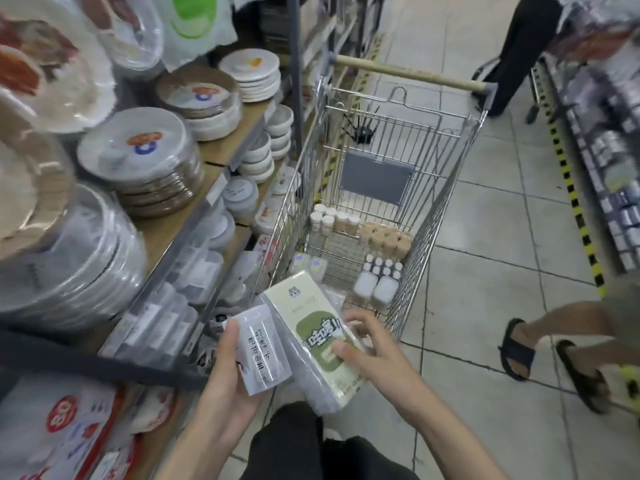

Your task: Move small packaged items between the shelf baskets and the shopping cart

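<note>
Just short of the cart (446, 209), the left hand (225, 375) is gripping a small white pouch (260, 351) and the right hand (367, 348) is pinching a green-and-cream packet (318, 337). Both are looking light, slippery with film; edge holds seem safest.

cart (446, 209) top open | shelf (221, 174) crowds left | aisle floor (485, 306) free right

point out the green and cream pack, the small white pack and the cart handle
green and cream pack (313, 327): head view, on its printed front.
small white pack (261, 355): head view, middle of its label.
cart handle (408, 73): head view, middle of the wooden bar.
</note>
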`<state>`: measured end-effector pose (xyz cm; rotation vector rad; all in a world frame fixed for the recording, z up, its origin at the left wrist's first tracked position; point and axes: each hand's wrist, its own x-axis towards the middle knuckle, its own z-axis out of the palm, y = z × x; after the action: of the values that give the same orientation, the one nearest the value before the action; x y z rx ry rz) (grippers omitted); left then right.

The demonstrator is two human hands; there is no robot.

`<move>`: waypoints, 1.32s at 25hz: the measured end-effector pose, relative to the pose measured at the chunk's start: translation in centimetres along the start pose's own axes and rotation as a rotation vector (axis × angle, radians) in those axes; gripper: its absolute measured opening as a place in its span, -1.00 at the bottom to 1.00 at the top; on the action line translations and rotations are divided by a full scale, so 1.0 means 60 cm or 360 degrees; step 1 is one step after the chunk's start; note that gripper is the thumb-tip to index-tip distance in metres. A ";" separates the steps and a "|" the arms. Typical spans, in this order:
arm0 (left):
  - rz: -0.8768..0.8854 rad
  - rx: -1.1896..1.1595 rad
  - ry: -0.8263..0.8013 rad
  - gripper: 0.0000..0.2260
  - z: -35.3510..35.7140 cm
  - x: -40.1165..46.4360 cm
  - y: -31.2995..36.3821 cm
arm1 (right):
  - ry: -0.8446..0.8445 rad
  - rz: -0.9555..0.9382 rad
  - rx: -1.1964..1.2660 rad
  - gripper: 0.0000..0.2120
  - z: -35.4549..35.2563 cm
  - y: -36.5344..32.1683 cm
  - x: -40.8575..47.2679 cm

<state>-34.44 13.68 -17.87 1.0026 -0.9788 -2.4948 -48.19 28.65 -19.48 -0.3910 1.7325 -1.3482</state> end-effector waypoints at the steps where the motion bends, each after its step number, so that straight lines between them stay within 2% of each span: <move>1: -0.0060 0.0004 0.0027 -0.47 -0.003 0.025 0.006 | -0.0033 0.0074 0.0056 -0.70 -0.003 -0.002 0.015; 3: -0.0154 0.0075 0.0000 -0.28 -0.002 0.081 0.026 | -0.0069 0.0204 0.0177 -0.61 -0.009 0.002 0.060; 4: -0.0180 0.0110 -0.0007 -0.25 0.000 0.109 0.036 | -0.0069 0.0270 0.0237 -0.53 -0.011 0.006 0.082; 6: -0.0267 0.0200 -0.0032 -0.36 0.006 0.167 0.051 | -0.0022 0.0419 0.0402 -0.42 -0.014 0.012 0.127; 10: -0.0400 0.0539 -0.0020 -0.41 0.007 0.290 0.074 | 0.0164 0.0609 0.0715 -0.53 -0.026 0.029 0.226; 14: -0.0330 0.0832 0.0130 -0.28 -0.013 0.394 0.080 | 0.0515 0.0818 0.0805 -0.55 -0.049 0.066 0.336; 16: -0.0256 0.0929 0.0156 -0.34 -0.013 0.437 0.084 | 0.0639 0.0913 0.0770 -0.50 -0.066 0.089 0.394; 18: -0.0233 0.0985 0.0213 -0.44 -0.014 0.484 0.080 | 0.0708 0.0985 0.0684 -0.45 -0.082 0.110 0.456; 22: -0.0186 0.1074 0.0202 -0.36 -0.025 0.561 0.037 | 0.0834 0.0966 0.0532 -0.41 -0.107 0.140 0.569; 24: -0.0202 0.1051 0.0196 -0.40 -0.028 0.585 0.015 | 0.0879 0.0908 0.0410 -0.43 -0.120 0.155 0.617; 28: -0.0247 0.1036 0.0270 -0.67 -0.040 0.623 -0.025 | 0.0983 0.0894 -0.0026 -0.49 -0.130 0.203 0.692; 31: -0.0235 0.1059 0.0281 -0.79 -0.047 0.639 -0.039 | 0.0995 0.0863 -0.0476 -0.49 -0.122 0.233 0.730; 33: -0.0245 0.1043 0.0268 -0.79 -0.054 0.647 -0.047 | 0.1012 0.0904 -0.0705 -0.46 -0.116 0.241 0.746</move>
<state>-60.16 -4.32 -41.06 1.4868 -1.7723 -2.1763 -75.08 6.94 -52.15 0.3286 2.4303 -0.6948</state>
